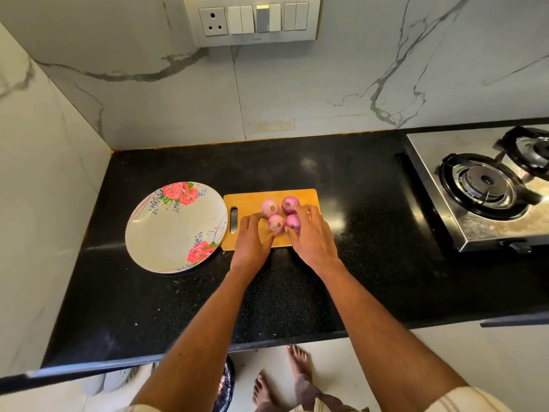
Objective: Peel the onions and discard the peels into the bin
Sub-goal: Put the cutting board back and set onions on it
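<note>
Setting: a black kitchen counter [341,278] stood against a white marble wall [297,93].
Cutting board: a wooden cutting board [252,200] lay near the middle of the counter.
Onions: 4 purple onions [270,208] sat together on the board, in 2 rows of 2.
Left hand: the left hand [252,242] rested on the board, its fingers curved beside the near left onion; whether they gripped it could not be told.
Right hand: the right hand [312,236] lay over the near right onion, its fingers curled around it.
Plate: a flowered plate [175,230] sat just left of the board.
Stove: a steel gas stove [475,188] stood at the right.
Switch panel: a switch panel [252,20] was on the far wall.
</note>
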Available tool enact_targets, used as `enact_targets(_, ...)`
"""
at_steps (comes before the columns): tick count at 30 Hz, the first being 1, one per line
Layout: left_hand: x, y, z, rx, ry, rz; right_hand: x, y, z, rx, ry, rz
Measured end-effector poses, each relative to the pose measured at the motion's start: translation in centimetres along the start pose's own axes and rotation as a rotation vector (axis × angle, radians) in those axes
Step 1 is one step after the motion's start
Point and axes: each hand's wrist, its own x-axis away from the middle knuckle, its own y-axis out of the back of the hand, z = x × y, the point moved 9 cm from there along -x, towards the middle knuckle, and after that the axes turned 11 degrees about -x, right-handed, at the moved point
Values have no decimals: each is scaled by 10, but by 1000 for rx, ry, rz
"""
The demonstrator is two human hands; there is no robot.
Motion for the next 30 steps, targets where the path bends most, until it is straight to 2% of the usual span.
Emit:
enact_targets(9,7,34,-32,-144,-49,-33,2,18,28,40,0,41)
enact_targets(15,34,33,-32,-166,-51,44,17,3,-1,-52,-167,137)
enact_targets(26,32,15,-13,-135,16,86,6,-12,-13,-301,-173,19)
enact_targets(30,22,8,-12,-124,41,91,3,-12,-16,-319,-133,37)
